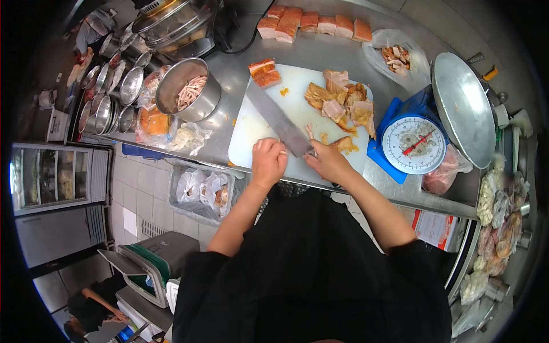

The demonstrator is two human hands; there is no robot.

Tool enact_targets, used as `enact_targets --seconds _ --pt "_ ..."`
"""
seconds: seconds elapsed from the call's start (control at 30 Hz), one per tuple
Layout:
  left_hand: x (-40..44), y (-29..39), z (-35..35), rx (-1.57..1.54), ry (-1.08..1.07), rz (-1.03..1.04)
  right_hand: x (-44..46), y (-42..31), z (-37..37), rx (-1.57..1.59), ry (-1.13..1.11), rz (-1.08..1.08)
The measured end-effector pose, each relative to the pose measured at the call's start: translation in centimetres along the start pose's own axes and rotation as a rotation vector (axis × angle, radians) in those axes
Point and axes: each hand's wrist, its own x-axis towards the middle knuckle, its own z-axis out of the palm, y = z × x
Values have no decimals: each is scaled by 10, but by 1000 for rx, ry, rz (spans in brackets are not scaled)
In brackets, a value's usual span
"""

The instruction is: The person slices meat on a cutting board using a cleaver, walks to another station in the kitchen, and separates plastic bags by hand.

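A broad-bladed knife (275,121) lies slantwise over a white cutting board (245,143), its far end beside the strips of crisp-skinned roast pork (264,74) near the board's far left edge. The right hand (329,164) is closed around the handle end, at the board's near side. The left hand (270,162) has its fingers curled in, just beside the lower part of the blade; whether it pinches anything cannot be told. Right of the knife, a loose heap of browned, cut meat (338,94) spreads toward the board's right edge, with a smaller meat piece (345,144) nearer the right hand.

The board rests on a stainless-steel counter (230,74). To its left stands a steel pot (210,103) holding pale meat strips (191,93), and to its right a blue dial scale (414,145) with a round metal pan (463,108). Beyond the board, an open plastic bag (420,67) holds chopped meat (396,59), and roast pork blocks (309,22) line the counter's far side. At lower left, well apart, another person (94,306) bends forward
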Motion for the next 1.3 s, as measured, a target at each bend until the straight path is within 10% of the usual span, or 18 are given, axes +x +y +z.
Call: enact_targets --seconds 0.17,0.3,0.37,0.5,0.8,0.9,0.97,1.3 --pt "-1 -10 -18 75 166 -160 -3 -8 -17 594 -143 258" --pt "17 -4 -28 -529 236 -603 -2 -3 -9 1170 -333 356" --pt "47 31 -40 -1734 117 -965 -3 -7 -4 1233 -340 371" --pt "57 28 -38 -1940 10 -1004 1 5 2 1255 -287 409" --pt "57 1 -14 -1598 -194 -973 -43 4 -55 1158 14 314" --pt "63 10 0 -1143 -159 -775 -57 -1 -56 1192 71 317" --pt "68 24 -11 -159 -291 49 -70 1 -55 1174 158 355" --pt "33 8 -36 129 -405 152 -134 -15 -45 393 214 509"
